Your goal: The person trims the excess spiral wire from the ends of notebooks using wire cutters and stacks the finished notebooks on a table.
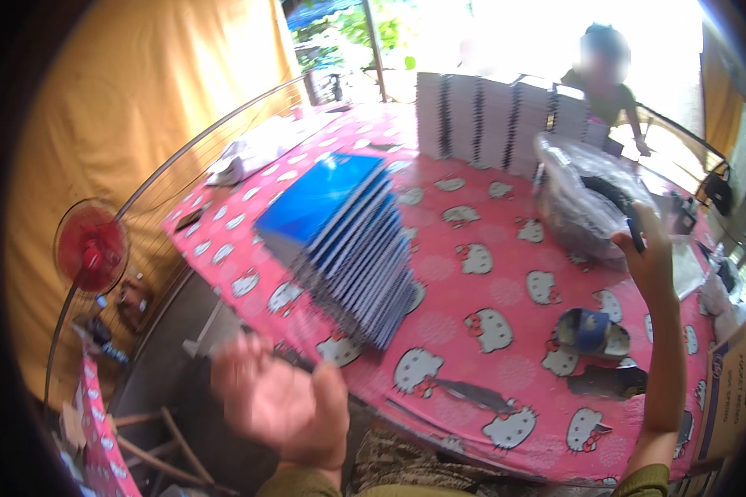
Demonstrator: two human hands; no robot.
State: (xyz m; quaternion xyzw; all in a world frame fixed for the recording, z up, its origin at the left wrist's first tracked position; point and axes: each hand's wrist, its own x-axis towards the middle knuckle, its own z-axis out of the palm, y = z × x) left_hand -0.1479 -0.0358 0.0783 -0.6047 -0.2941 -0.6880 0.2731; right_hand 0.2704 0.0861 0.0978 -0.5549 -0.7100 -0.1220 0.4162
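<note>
My left hand [286, 402] is raised off the table's near left edge, palm up, with its fingers apart and a little blurred. Nothing lies in it. On the right, my right hand [648, 244] reaches to a clear plastic bag [568, 215] holding black spiral binding coils [607, 192]. Its fingers are closed around a black coil [636, 230] at the bag's edge. Between my hands stands a tall, leaning stack of spiral notebooks [352, 248] with blue covers.
Several stacks of white spiral-bound pads [481, 124] line the far side, with a person [609, 74] behind them. A blue slipper [593, 333] and a dark knife-like blade [472, 394] rest on the pink tablecloth [456, 286]. A cardboard box [731, 389] stands right; a red fan [91, 248] left.
</note>
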